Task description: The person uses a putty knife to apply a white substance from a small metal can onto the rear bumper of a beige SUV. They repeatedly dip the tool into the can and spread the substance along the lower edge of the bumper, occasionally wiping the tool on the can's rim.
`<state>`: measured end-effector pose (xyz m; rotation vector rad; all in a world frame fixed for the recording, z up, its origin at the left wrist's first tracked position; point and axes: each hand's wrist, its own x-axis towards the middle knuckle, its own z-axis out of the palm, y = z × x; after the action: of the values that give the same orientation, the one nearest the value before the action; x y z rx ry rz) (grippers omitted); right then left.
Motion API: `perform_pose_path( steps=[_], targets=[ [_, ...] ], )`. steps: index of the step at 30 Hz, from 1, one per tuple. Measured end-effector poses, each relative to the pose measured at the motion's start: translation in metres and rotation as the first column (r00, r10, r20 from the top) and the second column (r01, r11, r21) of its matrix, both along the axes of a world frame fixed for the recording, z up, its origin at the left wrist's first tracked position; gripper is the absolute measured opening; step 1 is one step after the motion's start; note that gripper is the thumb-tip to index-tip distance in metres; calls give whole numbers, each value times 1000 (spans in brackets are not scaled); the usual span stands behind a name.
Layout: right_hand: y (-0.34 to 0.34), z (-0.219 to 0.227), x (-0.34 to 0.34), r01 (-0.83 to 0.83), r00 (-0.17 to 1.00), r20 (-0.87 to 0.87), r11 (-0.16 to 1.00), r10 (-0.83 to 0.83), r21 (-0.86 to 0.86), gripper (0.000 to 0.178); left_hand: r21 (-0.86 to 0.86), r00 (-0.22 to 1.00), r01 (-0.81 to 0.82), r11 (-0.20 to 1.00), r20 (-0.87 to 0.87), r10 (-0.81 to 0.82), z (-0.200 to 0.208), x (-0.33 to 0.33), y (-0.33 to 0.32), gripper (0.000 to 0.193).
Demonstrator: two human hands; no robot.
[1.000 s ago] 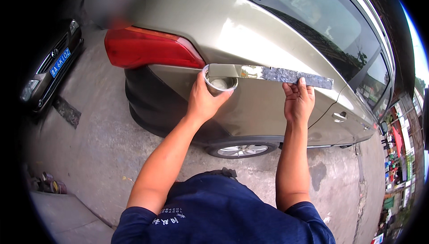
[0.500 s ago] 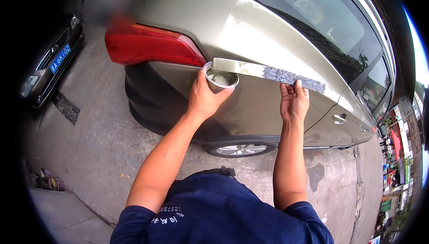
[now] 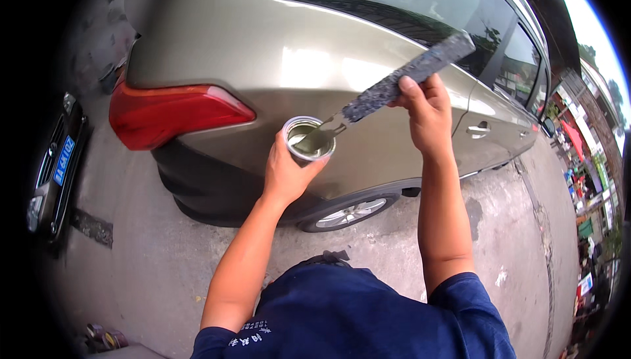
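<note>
Concrete ground (image 3: 158, 254) spreads beneath a beige car (image 3: 210, 50). The mottled scraper (image 3: 382, 93), pinched in my right grip (image 3: 430, 109), has its blade inside the cup (image 3: 305, 122) my left grip (image 3: 288, 176) encircles. Likely stirring; the next move calls for a steady cup.

The left hand (image 3: 288, 173) grips a small round cup (image 3: 303, 119) while the right hand (image 3: 427, 114) holds the mottled grey part of a flat stick (image 3: 389, 91), its other end slanting down into the cup, before a beige car (image 3: 217, 37) with a red tail light (image 3: 174, 114).
</note>
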<state>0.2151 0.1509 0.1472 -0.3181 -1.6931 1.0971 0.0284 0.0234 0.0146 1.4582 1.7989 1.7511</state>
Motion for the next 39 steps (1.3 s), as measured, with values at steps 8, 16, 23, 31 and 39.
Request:
perform_pose_path(
  steps=[8,16,23,31,39],
  targets=[
    [-2,-4,-14,79,937,333,992,-108,99,21,-17,921,388,922,55,-386,-25,26,13,75],
    [18,-9,12,331,897,366,927,-250,-178,17,10,928,372,928,2,-372,-21,25,28,69],
    [14,-8,12,415,909,189,849,-372,-327,13,-24,946,319,947,-41,-320,-8,2,37,75],
    [13,-10,23,401,885,-21,784,-465,-475,6,-76,953,302,950,20,-301,6,-34,40,78],
    [23,-44,28,279,880,-176,779,-441,-561,9,-5,969,242,970,47,-241,7,-43,35,71]
  ],
)
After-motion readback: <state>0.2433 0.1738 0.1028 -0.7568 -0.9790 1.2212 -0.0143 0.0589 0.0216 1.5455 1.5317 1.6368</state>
